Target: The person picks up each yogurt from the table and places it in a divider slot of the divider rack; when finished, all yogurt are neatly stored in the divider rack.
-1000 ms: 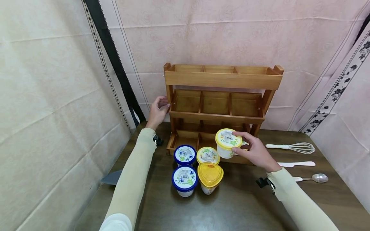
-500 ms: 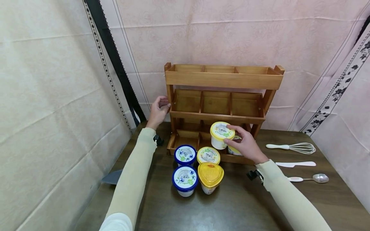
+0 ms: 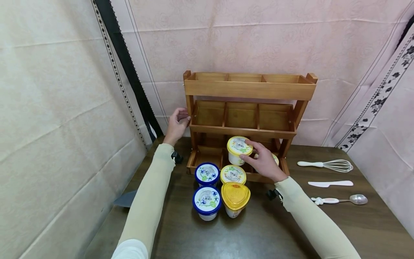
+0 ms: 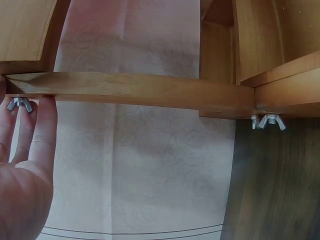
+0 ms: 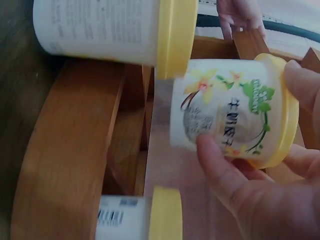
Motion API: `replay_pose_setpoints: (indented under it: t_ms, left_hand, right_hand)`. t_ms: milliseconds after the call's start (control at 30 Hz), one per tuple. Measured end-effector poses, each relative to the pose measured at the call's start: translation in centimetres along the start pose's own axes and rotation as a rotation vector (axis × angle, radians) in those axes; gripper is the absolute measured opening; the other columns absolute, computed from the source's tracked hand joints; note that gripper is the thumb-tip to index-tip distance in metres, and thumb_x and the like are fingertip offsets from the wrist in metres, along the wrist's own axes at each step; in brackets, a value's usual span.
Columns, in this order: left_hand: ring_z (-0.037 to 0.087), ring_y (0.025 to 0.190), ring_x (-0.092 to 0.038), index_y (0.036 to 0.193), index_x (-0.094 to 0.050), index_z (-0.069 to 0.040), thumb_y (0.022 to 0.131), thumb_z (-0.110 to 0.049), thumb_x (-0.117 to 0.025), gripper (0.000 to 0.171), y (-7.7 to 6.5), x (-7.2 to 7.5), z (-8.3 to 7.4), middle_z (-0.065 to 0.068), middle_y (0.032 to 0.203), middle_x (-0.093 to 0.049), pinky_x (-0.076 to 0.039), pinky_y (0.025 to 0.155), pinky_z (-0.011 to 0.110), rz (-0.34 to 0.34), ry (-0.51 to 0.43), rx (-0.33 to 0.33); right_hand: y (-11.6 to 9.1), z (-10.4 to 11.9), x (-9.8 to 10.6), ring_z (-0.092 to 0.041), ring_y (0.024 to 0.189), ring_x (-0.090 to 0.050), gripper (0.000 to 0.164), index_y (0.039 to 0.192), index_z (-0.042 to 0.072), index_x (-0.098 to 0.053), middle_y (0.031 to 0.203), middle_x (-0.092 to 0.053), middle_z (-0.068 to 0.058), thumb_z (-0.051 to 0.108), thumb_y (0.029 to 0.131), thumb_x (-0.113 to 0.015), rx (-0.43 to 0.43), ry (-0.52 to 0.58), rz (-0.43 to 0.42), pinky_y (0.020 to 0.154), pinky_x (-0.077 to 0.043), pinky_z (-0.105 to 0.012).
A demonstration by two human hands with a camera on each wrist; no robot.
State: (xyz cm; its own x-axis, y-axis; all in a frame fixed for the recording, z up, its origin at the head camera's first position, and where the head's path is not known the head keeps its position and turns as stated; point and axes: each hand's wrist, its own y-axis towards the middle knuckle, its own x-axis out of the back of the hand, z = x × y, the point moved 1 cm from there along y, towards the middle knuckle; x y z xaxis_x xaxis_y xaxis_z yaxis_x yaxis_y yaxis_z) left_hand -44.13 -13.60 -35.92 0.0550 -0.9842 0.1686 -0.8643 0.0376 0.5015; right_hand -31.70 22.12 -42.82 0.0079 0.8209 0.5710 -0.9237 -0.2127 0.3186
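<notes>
A white tub with a yellow lid (image 3: 237,147), printed with a vanilla flower, hangs over the bottom tier's middle compartment. My right hand (image 3: 263,163) grips it by the lid and side; the right wrist view shows fingers and thumb round the tub. My left hand (image 3: 177,126) touches the left post of the wooden rack (image 3: 249,90); in the left wrist view its fairly straight fingers (image 4: 44,135) meet the post beside a wing nut (image 4: 20,102). Behind my right hand, another yellow-lidded tub (image 3: 275,159) sits in the bottom tier's right compartment, mostly hidden.
In front of the rack stand two blue-lidded tubs (image 3: 207,203), a yellow-lidded tub (image 3: 233,175) and a cup with a rounded triangular yellow lid (image 3: 235,196). On the right lie a whisk (image 3: 325,164), a white knife (image 3: 330,183) and a spoon (image 3: 355,199).
My right hand has carried the yellow-lidded tub left and back, over the bottom tier. The tub in the right compartment has come into view behind it. My left hand has stayed at the post.
</notes>
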Motion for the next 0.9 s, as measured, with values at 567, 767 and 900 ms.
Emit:
replay_pose_setpoints:
  t_ms: [567, 767, 900]
  left_hand:
    - [0.028, 0.128, -0.063, 0.136, -0.059, -0.008, 0.104, -0.009, -0.067, 0.033, 1.3, 0.2, 3.2, 0.014, 0.133, -0.062, -0.053, 0.109, 0.047, -0.004, -0.005, -0.011]
    - [0.025, 0.126, -0.064, 0.134, -0.061, -0.011, 0.104, -0.011, -0.068, 0.031, 1.2, 0.3, 3.1, 0.011, 0.131, -0.064, -0.052, 0.111, 0.045, 0.000, 0.009, -0.021]
    - [0.024, 0.126, -0.064, 0.133, -0.061, -0.013, 0.104, -0.012, -0.068, 0.030, 1.2, 0.3, 3.1, 0.009, 0.130, -0.064, -0.052, 0.112, 0.046, 0.000, 0.018, -0.027]
  right_hand:
    - [1.0, -0.7, -3.4, -0.039, 0.138, -0.053, 0.074, 0.163, 0.011, -0.038, 0.156, -0.049, -0.021, 0.040, 0.103, -0.070, -0.108, -0.139, 0.066, 0.115, -0.044, -0.061]
    - [1.3, -1.1, -4.3, -0.043, 0.145, -0.046, 0.075, 0.163, 0.010, -0.037, 0.160, -0.044, -0.023, 0.042, 0.103, -0.069, -0.158, -0.112, 0.089, 0.120, -0.038, -0.064]
    - [1.5, -1.5, -4.7, -0.043, 0.148, -0.043, 0.075, 0.163, 0.009, -0.036, 0.162, -0.041, -0.025, 0.040, 0.103, -0.068, -0.189, -0.100, 0.095, 0.121, -0.036, -0.064]
